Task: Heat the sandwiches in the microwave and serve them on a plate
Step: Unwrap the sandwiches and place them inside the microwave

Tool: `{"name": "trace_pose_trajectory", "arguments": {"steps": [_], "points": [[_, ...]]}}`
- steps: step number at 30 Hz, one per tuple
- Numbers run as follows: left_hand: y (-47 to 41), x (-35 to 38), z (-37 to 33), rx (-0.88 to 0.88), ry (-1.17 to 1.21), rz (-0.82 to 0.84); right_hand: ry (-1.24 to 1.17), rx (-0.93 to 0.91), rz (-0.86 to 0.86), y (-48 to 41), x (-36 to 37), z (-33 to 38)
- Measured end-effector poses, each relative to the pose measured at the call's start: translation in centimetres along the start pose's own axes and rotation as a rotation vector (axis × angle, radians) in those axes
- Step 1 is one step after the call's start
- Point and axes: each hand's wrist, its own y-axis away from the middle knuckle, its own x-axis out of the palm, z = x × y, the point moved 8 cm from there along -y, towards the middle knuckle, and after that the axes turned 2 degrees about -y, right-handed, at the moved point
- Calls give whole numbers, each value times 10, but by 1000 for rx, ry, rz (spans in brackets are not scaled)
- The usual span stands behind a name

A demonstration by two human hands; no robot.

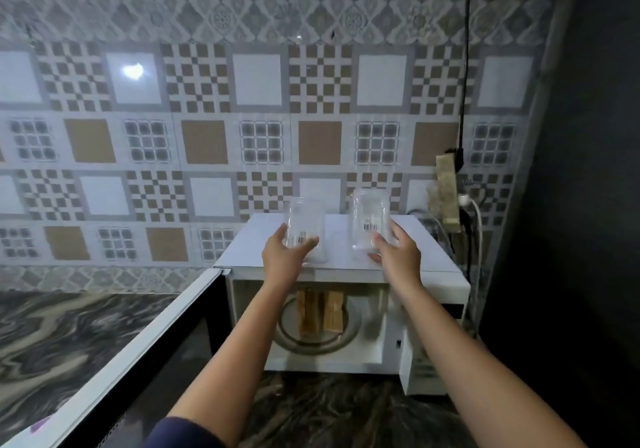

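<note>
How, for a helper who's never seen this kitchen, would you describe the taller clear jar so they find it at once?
Find the open white microwave against the tiled wall. Two clear jars stand on its top; the taller jar is the right one, held by the right hand. Unlike the shorter jar, it shows a bold barcode sticker.

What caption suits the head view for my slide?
Left hand holds the left clear container, right hand the right clear container, atop the open microwave; sandwiches wait inside.

microwave door (pixel 145 336) open wide leftward, cavity mouth (pixel 372 309) unblocked, dark wall (pixel 571 205) close on right
</note>
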Motion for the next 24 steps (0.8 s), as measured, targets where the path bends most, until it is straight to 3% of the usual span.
{"name": "trace_pose_trajectory", "arguments": {"steps": [5,11,24], "points": [[-38,17,9,-87,-86,76,207,183,43,-36,9,-16],[-52,39,19,-65,-246,144,488,67,88,-52,11,-12],[-66,46,27,-103,-459,187,532,130,109,-53,8,-15]]}}
